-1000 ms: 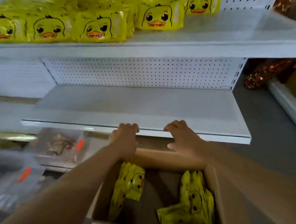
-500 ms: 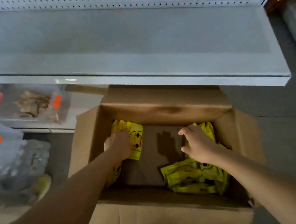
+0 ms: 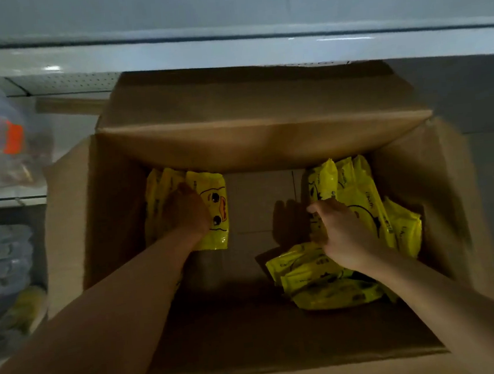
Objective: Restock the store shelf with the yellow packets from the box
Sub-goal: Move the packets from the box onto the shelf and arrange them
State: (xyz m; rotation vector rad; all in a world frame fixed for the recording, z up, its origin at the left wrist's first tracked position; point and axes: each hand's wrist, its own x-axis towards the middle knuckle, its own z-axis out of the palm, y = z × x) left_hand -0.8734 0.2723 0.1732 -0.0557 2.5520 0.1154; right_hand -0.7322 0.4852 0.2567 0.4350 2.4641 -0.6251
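Bare box floor [image 3: 259, 197] between two yellow packet stacks [image 3: 211, 208]

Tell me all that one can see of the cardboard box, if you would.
The cardboard box is brown, plain and open, its flaps folded outward. It stands below the white shelf edge. Inside, yellow packets with a duck face stand at the left wall, more lie heaped at the right; the middle floor is bare. The left hand and right hand reach in onto packets.

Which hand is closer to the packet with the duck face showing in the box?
Left. The left hand rests on the duck-face packet at the box's left side; the right hand is across the bare floor, on the right-hand pile.
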